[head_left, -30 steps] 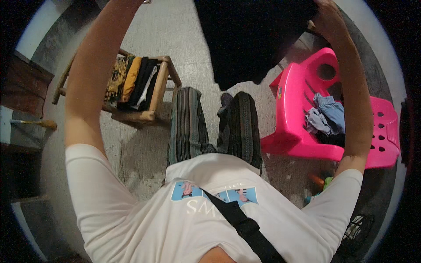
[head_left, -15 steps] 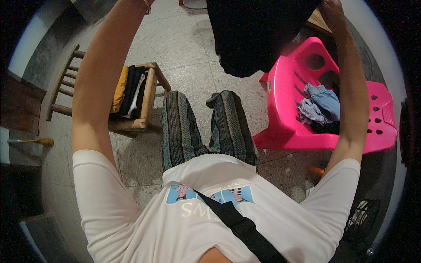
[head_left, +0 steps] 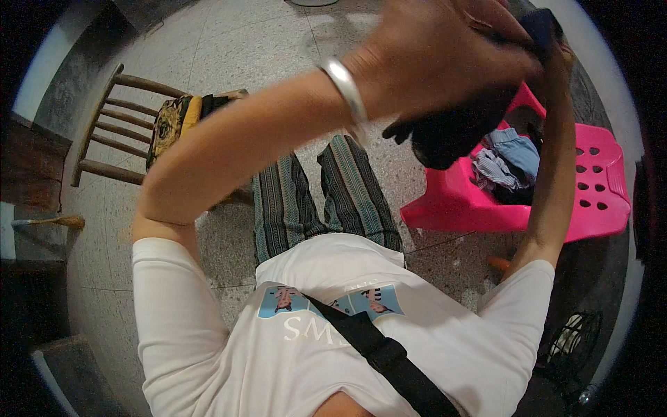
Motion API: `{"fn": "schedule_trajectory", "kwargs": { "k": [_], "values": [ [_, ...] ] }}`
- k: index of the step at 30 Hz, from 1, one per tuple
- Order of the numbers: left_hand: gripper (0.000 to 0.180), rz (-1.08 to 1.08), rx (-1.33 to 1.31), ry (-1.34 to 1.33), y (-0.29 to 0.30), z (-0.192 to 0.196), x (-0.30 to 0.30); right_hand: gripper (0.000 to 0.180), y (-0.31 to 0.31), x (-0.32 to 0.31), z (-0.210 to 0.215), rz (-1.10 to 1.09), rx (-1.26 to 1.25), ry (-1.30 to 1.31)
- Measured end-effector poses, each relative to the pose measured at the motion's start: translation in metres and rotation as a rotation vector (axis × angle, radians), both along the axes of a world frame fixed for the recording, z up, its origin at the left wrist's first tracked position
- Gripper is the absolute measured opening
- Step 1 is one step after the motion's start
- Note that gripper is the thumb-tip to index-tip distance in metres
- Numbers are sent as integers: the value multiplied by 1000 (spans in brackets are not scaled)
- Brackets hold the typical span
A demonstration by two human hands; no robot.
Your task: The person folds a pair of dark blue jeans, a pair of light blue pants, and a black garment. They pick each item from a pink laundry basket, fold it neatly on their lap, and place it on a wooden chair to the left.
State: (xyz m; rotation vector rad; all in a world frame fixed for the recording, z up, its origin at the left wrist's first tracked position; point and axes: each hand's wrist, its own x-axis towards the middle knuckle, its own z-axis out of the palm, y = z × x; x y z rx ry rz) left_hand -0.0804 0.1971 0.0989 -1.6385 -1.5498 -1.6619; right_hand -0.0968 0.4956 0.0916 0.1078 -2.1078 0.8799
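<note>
Comparing this moment with the views a second and half a second ago, one change stands out: the dark garment (head_left: 451,132), then hanging spread between two raised, well-separated hands, is now gathered into a bunch high at the upper right of the view. The left hand (head_left: 445,55) has swung across from the left side to meet the right hand (head_left: 549,48), so both hands now sit close together on the cloth.

Grip, left hand: fingers curled and pressed onto the upper folds of the garment, pinching it. Grip, right hand: largely hidden behind the left hand and the cloth; it appears closed on the garment's far edge, but the finger positions cannot be told.

Location of the garment: held in the air, above the pink plastic chair (head_left: 590,201) and apart from it, its lower fold hanging just over the seat. That seat carries a small heap of blue and striped clothes (head_left: 511,163). A wooden chair (head_left: 111,125) at the left bears a stack of folded items (head_left: 177,118), unchanged in arrangement.

A silver bracelet (head_left: 344,87) is visible on the left wrist.

Judgement: bringing the two held edges together reads as a first fold in progress; the garment has gone from opened out to doubled over, and is not yet set down on either chair.
</note>
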Motion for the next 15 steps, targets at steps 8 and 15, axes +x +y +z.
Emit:
{"fn": "schedule_trajectory", "kwargs": {
  "k": [8, 15],
  "values": [
    [18, -72, 209, -276, -30, -48, 94, 25, -13, -10, -34, -39, 42, -41],
    [16, 235, 93, -704, -163, -131, 118, 26, -232, -41, -132, 465, -25, -406]
  ]
}}
